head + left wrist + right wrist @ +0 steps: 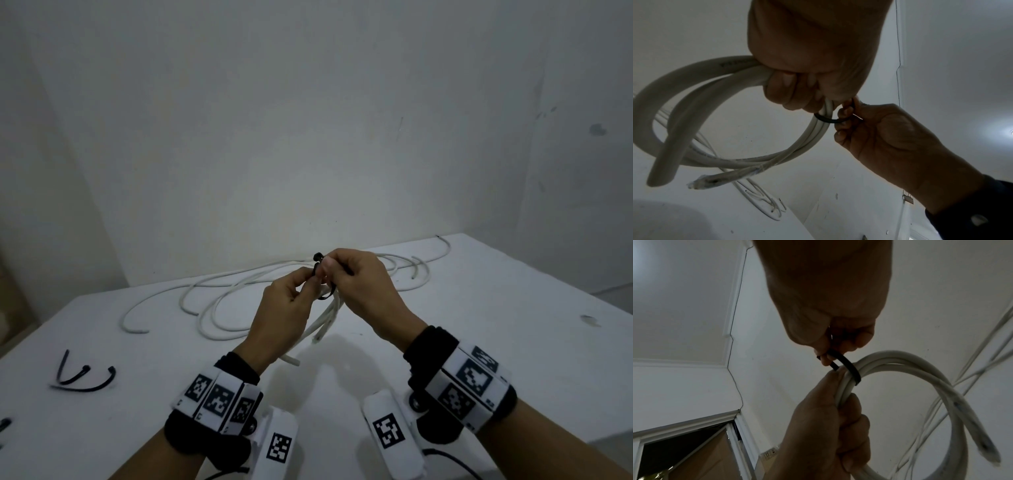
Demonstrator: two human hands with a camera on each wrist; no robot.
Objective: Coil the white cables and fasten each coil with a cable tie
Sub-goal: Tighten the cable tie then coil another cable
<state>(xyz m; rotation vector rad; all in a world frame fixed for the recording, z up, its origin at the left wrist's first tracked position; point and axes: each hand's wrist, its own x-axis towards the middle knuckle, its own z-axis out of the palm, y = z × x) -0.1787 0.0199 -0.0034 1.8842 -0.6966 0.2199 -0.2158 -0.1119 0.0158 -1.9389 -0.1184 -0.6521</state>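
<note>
Both forearms bare, no sleeves. Left wrist rig (219, 399): black fabric strap wrapped with a white band carrying three square black-and-white fiducial markers. A white rounded camera pod (279, 445) hangs off it on a black screw mount, one more marker on its face. Right wrist rig (469, 382): same black strap and white marker band, markers on several faces. Its white pod (392, 433) also carries a marker; thin black cable (452, 462) runs from it.

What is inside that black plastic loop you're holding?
Strands of the coiled white cable pass through the black plastic cable tie. The left hand grips the coil just below it; the right hand pinches the tie's ends, hiding whether it is locked.
</note>
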